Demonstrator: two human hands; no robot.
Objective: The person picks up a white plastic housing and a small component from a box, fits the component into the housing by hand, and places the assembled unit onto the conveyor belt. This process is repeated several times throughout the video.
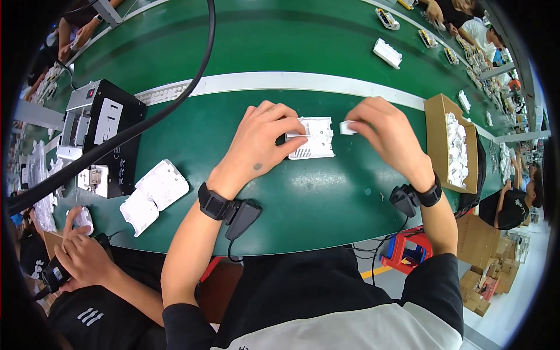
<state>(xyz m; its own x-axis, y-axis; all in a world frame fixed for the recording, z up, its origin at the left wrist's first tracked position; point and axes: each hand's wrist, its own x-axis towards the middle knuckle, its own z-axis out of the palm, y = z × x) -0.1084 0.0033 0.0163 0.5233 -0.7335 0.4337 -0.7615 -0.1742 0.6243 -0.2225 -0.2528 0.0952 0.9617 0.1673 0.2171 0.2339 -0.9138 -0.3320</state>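
A white plastic housing [317,139] with vent slots and small holes lies on the green bench in front of me. My left hand [265,133] grips its left end, thumb and fingers closed on it. To the right of the housing, a little apart from it, my right hand [380,125] pinches a small white plastic piece [348,127]. The fingers partly cover that piece. Each of my wrists carries a black strap with a small black device on it.
At right stands a cardboard box [434,128] of small white parts. Two white shells [157,192] lie at left, by a black machine [119,105]. A black cable [175,99] crosses the upper left. A co-worker's hand [84,256] is at lower left. Beyond a white rail [280,81], housings sit on a green belt.
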